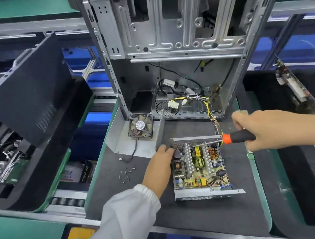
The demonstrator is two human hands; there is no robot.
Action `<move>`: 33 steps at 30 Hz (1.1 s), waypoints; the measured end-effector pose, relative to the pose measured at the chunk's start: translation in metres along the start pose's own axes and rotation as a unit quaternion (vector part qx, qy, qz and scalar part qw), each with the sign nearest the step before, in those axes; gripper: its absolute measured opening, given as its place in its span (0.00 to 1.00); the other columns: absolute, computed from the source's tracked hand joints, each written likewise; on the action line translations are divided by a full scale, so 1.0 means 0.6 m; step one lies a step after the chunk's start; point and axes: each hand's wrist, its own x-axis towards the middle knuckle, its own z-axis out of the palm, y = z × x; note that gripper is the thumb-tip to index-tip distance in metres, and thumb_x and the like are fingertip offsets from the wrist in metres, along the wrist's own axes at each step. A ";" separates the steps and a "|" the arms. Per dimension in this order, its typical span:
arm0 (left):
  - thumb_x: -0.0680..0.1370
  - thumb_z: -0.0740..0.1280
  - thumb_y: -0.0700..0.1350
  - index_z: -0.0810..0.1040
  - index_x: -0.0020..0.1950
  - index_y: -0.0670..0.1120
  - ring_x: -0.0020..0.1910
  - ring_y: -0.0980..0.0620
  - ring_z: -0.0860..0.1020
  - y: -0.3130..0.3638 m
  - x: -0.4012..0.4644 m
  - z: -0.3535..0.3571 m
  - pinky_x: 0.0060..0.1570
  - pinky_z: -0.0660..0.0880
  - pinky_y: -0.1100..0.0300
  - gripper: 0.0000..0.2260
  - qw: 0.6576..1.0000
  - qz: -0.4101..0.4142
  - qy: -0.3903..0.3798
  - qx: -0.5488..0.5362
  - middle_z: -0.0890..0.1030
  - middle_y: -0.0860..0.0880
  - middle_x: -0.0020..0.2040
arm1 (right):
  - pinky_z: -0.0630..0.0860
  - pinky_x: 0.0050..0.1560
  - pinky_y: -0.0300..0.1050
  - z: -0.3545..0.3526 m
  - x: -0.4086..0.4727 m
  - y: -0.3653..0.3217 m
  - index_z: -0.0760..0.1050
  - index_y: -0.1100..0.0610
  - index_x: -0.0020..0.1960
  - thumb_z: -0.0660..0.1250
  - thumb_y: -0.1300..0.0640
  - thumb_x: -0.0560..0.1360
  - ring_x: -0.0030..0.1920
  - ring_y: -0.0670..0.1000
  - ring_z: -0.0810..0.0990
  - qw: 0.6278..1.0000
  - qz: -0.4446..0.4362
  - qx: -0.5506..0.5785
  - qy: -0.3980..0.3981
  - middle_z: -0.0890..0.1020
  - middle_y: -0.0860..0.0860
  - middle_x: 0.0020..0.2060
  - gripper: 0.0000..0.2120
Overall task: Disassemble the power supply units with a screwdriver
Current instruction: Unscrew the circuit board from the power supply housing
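One screwdriver [231, 138], tip pointing left, near-horizontal

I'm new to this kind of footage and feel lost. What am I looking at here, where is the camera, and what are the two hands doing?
The one picture comes from a camera worn on a person's head, looking down at a dark work mat. No robot is involved, only two bare hands. The open metal box with a circuit board inside is a power supply unit with its cover off. The left hand grips its left side near the far corner. The right hand holds a screwdriver, tip pointing into the unit. Beside it lie loose screws, a cooling fan on the removed cover, and behind stands an emptied computer case.
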 end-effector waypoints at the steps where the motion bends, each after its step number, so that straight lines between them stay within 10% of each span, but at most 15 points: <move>1: 0.75 0.60 0.27 0.76 0.56 0.42 0.45 0.45 0.76 0.001 0.002 0.005 0.44 0.73 0.57 0.15 1.000 -0.003 0.012 -0.008 0.70 0.47 0.49 | 0.68 0.33 0.45 0.008 0.003 -0.002 0.58 0.49 0.48 0.65 0.48 0.71 0.34 0.49 0.72 1.000 0.000 -0.001 -0.003 0.71 0.46 0.36 0.16; 11: 0.78 0.64 0.33 0.78 0.56 0.41 0.41 0.41 0.78 -0.009 0.005 0.011 0.42 0.76 0.48 0.09 0.999 0.018 0.041 0.019 0.71 0.45 0.53 | 0.61 0.29 0.40 0.007 0.001 0.009 0.64 0.44 0.51 0.64 0.47 0.72 0.32 0.40 0.66 0.999 -0.022 -0.010 0.047 0.69 0.44 0.33 0.12; 27: 0.49 0.82 0.31 0.77 0.37 0.44 0.20 0.53 0.71 -0.003 0.015 -0.024 0.20 0.54 0.64 0.23 0.959 0.170 0.048 0.223 0.77 0.46 0.41 | 0.61 0.27 0.37 0.007 -0.001 0.003 0.64 0.44 0.50 0.64 0.48 0.73 0.31 0.40 0.67 0.997 -0.050 -0.020 0.049 0.69 0.43 0.32 0.10; 33: 0.54 0.82 0.34 0.78 0.41 0.44 0.26 0.53 0.75 -0.005 0.016 -0.013 0.18 0.59 0.64 0.21 0.953 0.178 0.095 0.225 0.77 0.47 0.40 | 0.61 0.27 0.38 0.003 -0.005 0.003 0.65 0.45 0.51 0.64 0.48 0.73 0.31 0.41 0.68 0.997 -0.057 -0.018 0.045 0.70 0.43 0.32 0.11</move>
